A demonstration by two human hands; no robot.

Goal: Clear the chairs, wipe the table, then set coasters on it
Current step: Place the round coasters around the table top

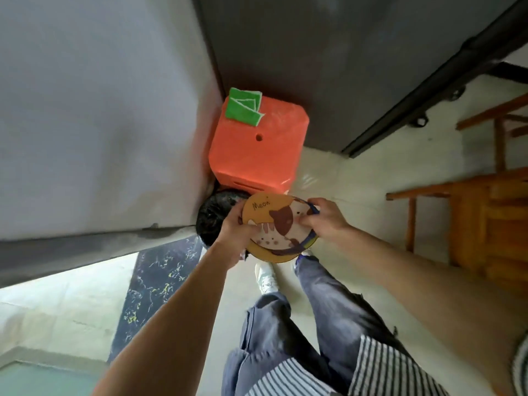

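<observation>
I hold a stack of round coasters point(274, 224) in front of me, above the floor. The top one shows a cat drawing and the word "Meow". My left hand point(238, 234) grips the stack from the left and underneath. My right hand point(324, 221) pinches its right edge, where a blue-rimmed coaster sticks out. A folded green cloth point(244, 107) lies on the far corner of an orange plastic stool point(257, 152) straight ahead.
A black bag point(213, 217) sits on the floor between the stool and the grey wall point(100, 110). A wooden chair point(471, 218) stands to the right. A dark panel point(328, 67) rises behind the stool. My legs and shoes are below the coasters.
</observation>
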